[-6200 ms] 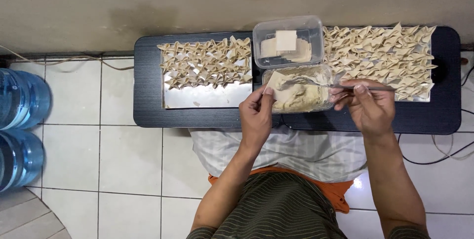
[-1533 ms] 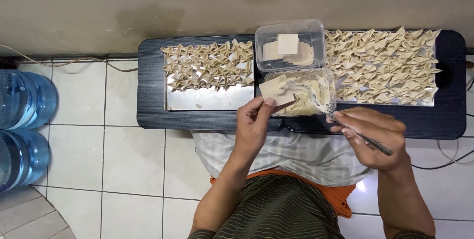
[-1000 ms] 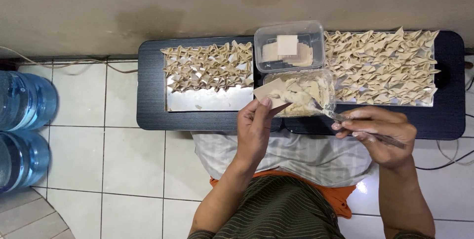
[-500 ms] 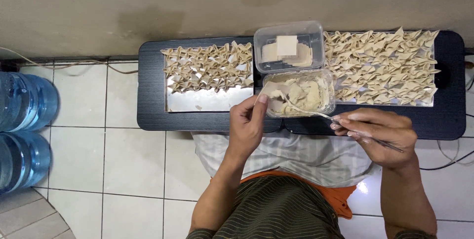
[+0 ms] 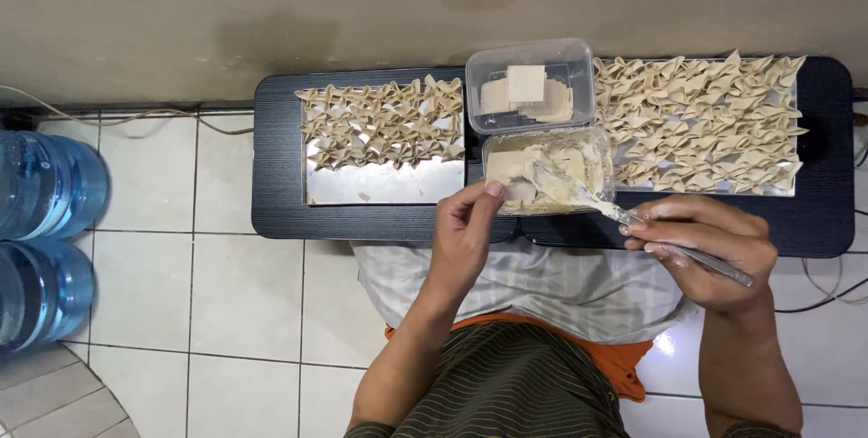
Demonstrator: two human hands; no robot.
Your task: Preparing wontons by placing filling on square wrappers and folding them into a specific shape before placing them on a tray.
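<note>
Pale square dough wrapper (image 5: 509, 181) pinched in my left hand (image 5: 464, 232) fingertips, held over clear plastic tub of beige filling (image 5: 548, 169). My right hand (image 5: 705, 250) closed round metal spoon (image 5: 633, 221) — bowl loaded, touching wrapper. Folded dumplings on steel tray (image 5: 382, 183) just left — more right.

One head camera looks straight down from above. It faces the worktop (image 5: 551, 221), the lap and the floor (image 5: 235, 302). Moderately near.
</note>
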